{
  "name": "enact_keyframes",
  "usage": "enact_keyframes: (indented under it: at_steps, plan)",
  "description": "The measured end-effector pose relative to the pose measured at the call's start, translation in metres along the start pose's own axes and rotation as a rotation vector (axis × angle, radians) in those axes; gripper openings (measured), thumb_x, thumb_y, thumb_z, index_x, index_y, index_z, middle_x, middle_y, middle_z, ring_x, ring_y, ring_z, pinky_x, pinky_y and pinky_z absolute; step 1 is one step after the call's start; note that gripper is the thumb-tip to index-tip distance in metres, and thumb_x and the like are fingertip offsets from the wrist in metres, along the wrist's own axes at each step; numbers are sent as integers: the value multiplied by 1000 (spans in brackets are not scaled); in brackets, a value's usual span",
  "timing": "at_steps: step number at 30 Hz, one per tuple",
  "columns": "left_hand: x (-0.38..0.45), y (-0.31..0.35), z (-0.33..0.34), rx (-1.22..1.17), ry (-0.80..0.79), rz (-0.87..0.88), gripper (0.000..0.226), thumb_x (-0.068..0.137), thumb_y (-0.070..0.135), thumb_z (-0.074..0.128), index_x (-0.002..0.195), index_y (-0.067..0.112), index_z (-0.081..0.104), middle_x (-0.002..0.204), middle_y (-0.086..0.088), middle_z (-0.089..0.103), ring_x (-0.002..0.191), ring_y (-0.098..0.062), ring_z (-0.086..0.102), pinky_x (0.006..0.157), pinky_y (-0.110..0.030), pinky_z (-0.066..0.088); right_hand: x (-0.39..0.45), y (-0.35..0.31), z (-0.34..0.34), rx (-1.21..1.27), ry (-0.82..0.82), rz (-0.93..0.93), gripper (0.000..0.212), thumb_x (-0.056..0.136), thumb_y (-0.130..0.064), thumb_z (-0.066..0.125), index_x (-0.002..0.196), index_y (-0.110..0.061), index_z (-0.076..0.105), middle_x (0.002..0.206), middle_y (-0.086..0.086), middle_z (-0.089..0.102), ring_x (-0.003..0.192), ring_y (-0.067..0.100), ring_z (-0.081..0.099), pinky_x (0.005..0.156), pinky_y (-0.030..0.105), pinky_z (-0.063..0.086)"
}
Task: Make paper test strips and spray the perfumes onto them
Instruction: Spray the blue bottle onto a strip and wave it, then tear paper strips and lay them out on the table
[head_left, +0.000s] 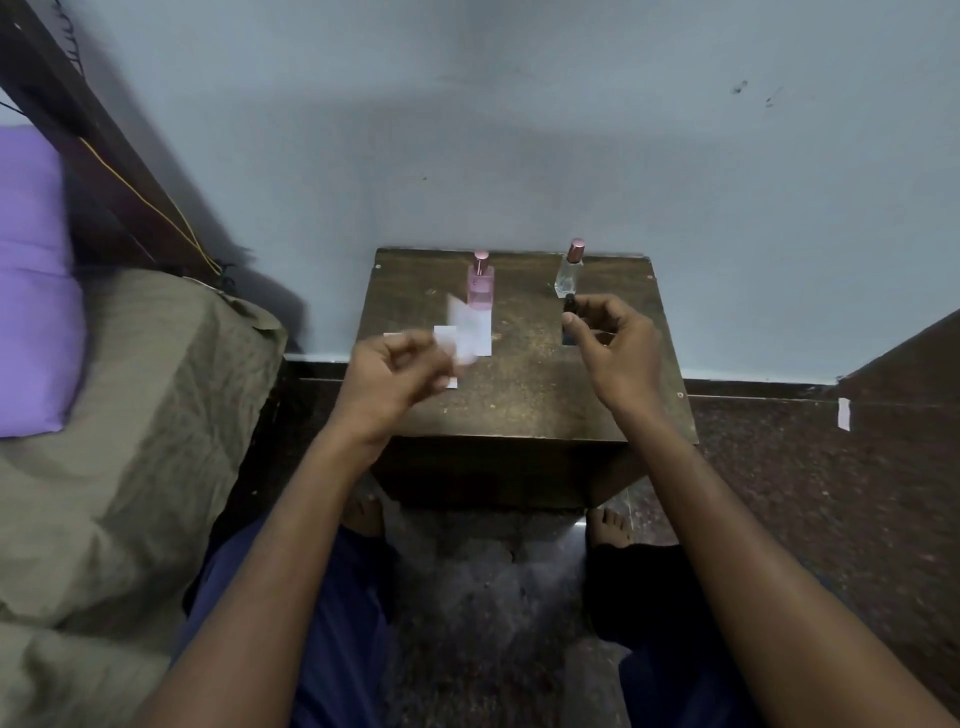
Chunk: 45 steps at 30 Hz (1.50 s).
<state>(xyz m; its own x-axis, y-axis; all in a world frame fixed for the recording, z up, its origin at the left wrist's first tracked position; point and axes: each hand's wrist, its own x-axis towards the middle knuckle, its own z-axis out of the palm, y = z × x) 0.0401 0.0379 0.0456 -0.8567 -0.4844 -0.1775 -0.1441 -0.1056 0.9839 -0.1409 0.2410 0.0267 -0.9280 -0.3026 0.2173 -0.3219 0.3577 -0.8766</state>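
Observation:
A pink perfume bottle (480, 283) stands upright at the back of the small brown table (524, 384). To its right, a clear bottle with a rose cap (569, 270) is upright too. My left hand (397, 371) pinches a white paper strip (461, 332), blurred by motion, above other white paper pieces (480, 340) lying in front of the pink bottle. My right hand (615, 345) is closed around a small dark bottle (569, 317), just in front of the clear bottle.
A bed with an olive cover (119, 426) and a purple pillow (31, 280) borders the table's left. A blue wall (519, 130) rises behind it. My bare feet (613, 527) rest on the dark floor under the table's front edge.

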Motion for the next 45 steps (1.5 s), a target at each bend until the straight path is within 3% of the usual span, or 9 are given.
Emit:
enact_keyframes:
  at_steps: [2,7,9,12,18,22,34,40,45]
  plan:
    - [8,-14,3,517,108,18,11,90,22,85,96,14,80,82,1,81,72,-8,78,72,-24,66,9,5,4,-28,4,-10,15,94,-25,80,108,-22,78,91,-12,79,80,-4,75,77,18,60]
    - [9,5,13,-537,-132,-26,10,85,17,76,92,13,82,79,-5,74,64,-5,71,56,-9,57,31,15,22,-169,23,-26,17,94,-25,79,111,-21,80,94,-12,79,78,-11,69,79,5,53]
    - [15,0,14,-384,-88,-18,7,88,16,77,94,12,80,79,-4,75,68,-7,74,59,-12,59,41,15,30,-149,15,-29,17,94,-23,79,111,-17,80,93,-11,78,75,-14,68,77,3,52]
    - [23,-18,21,322,145,-11,10,93,15,82,99,8,79,83,-7,81,77,-14,81,69,-22,64,54,17,44,-183,12,-54,20,94,-25,80,112,-16,81,95,-8,79,82,-3,71,78,3,52]
    - [24,4,26,-550,-98,-125,17,85,15,72,99,6,74,72,-2,73,60,-2,69,57,-7,56,73,23,65,-226,15,-77,21,96,-22,77,112,-9,79,100,4,81,85,8,71,74,0,44]
    - [31,-9,27,-353,55,-123,17,89,8,77,104,0,77,79,-7,79,68,-6,75,63,-11,58,80,27,74,-266,-26,-103,18,100,-19,72,111,-6,74,104,10,78,92,20,71,80,29,55]
    - [36,-15,22,-392,228,-87,30,91,9,81,117,-4,72,88,-7,81,79,-11,78,71,-16,61,86,32,80,-281,-30,-123,15,98,-17,72,108,-6,71,101,10,78,93,25,71,79,21,43]
    - [35,-14,23,-366,240,-69,7,94,9,79,99,12,75,83,-1,79,80,-11,78,72,-17,61,81,24,74,-213,-48,-114,25,97,-14,75,119,-4,68,104,5,77,76,-5,64,83,10,54]
    - [34,-13,23,-325,195,-40,5,95,12,77,97,17,76,83,4,77,82,-11,74,72,-20,61,73,13,53,-271,34,-182,37,93,-18,80,123,-4,63,106,4,77,91,11,70,85,19,56]
